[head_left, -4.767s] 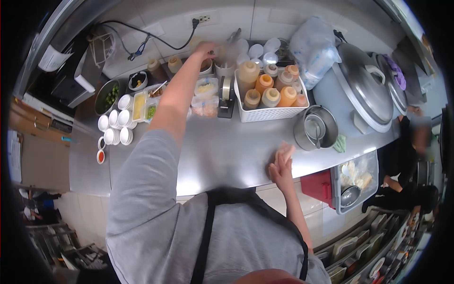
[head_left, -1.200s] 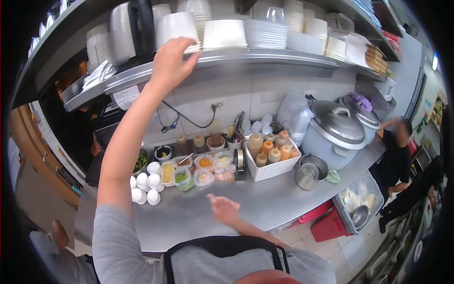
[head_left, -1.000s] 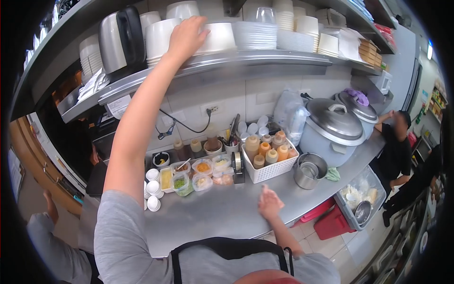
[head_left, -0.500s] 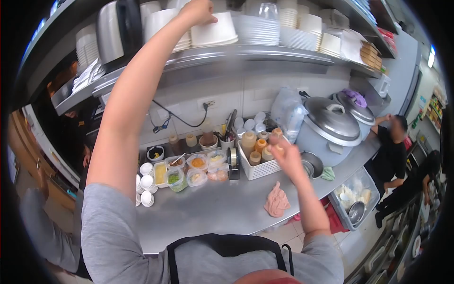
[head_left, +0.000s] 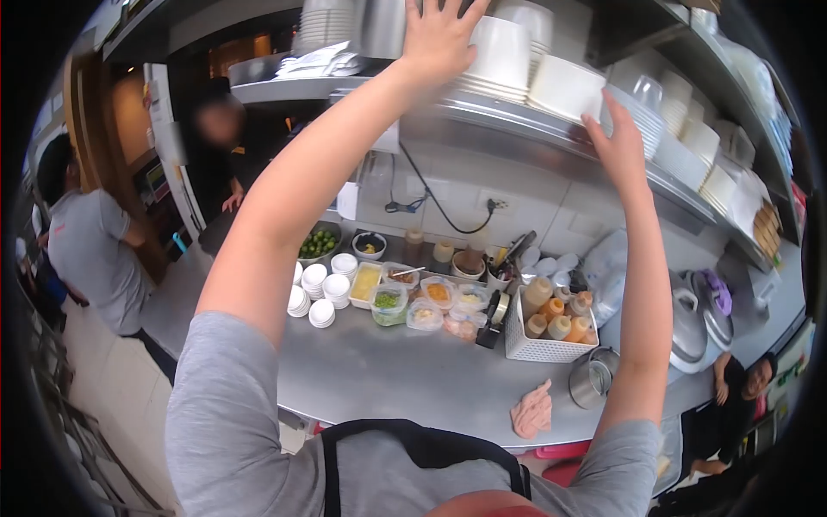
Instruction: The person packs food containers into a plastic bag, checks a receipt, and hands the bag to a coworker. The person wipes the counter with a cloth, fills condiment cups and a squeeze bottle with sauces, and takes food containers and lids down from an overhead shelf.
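Both arms reach up to the metal shelf [head_left: 491,108] above the counter. My left hand [head_left: 441,39] is raised in front of the tall stacked white tubs [head_left: 500,56], its fingers spread and its tips cut off by the frame's top edge. My right hand [head_left: 622,142] is at the shelf's front edge, thumb and fingers apart, close to the corner of a low stack of white containers [head_left: 566,86]. Whether its fingertips touch them I cannot tell. Clear plastic lids or trays [head_left: 639,116] stand just behind that hand. Neither hand visibly holds anything.
Below on the counter [head_left: 405,370] are white cups [head_left: 321,313], tubs of chopped food [head_left: 389,302], a white basket of squeeze bottles [head_left: 551,340], a pink cloth [head_left: 532,409] and a metal pot [head_left: 590,379]. Other people [head_left: 99,233] stand left and right.
My view has swung left. My left hand has left the low white containers and moved to the tall tubs, fingers now spread. My right hand has risen from above the bottles to the shelf.
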Available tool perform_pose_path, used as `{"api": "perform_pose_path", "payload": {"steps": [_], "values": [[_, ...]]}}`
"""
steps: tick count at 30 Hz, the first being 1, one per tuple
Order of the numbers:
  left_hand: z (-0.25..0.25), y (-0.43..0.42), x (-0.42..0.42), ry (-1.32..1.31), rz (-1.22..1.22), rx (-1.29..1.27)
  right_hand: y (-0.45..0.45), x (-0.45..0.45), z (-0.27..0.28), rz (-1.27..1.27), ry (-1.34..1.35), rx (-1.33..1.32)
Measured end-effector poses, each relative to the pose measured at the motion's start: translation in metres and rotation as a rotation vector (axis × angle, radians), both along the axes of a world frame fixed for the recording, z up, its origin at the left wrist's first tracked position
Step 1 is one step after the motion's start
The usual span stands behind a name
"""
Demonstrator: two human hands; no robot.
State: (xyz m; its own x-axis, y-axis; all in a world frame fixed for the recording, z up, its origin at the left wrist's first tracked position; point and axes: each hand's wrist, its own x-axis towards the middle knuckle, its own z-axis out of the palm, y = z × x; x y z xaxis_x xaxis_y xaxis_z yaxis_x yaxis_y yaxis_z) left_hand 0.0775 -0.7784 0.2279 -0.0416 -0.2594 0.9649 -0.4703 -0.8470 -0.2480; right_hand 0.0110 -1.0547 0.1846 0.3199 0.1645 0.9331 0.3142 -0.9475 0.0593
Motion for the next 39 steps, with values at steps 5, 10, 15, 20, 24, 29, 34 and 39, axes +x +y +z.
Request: {"api": "perform_pose_path", "payload": {"steps": [5, 10, 15, 20, 24, 29, 34, 39], "values": [[0.003, 0.037, 0.006, 0.049, -0.075, -0.017, -0.006, 0.058, 0.025, -0.123, 0.037, 0.183], [0.000, 0.061, -0.002, 0.114, -0.052, -0.036, 0.000, 0.056, 0.029, -0.126, 0.249, 0.334], [0.000, 0.045, -0.019, -0.030, -0.026, 0.075, -0.026, 0.062, 0.038, -0.012, 0.120, 0.350], [0.002, 0.036, -0.033, -0.120, -0.081, 0.166, -0.078, 0.020, 0.071, -0.256, -0.164, 0.039], [0.003, 0.021, -0.040, -0.051, -0.124, 0.213, -0.110, 0.004, 0.068, -0.607, 0.308, -0.100], [0.008, -0.019, -0.038, -0.074, -0.187, 0.306, -0.115, 0.003, 0.062, -0.650, 0.389, -0.321], [0.018, -0.067, -0.038, -0.133, -0.268, 0.328, -0.121, 0.008, 0.060, -0.552, 0.285, -0.443], [0.025, -0.106, -0.041, -0.184, -0.378, 0.312, -0.129, 0.015, 0.052, -0.479, 0.047, -0.585]]}}
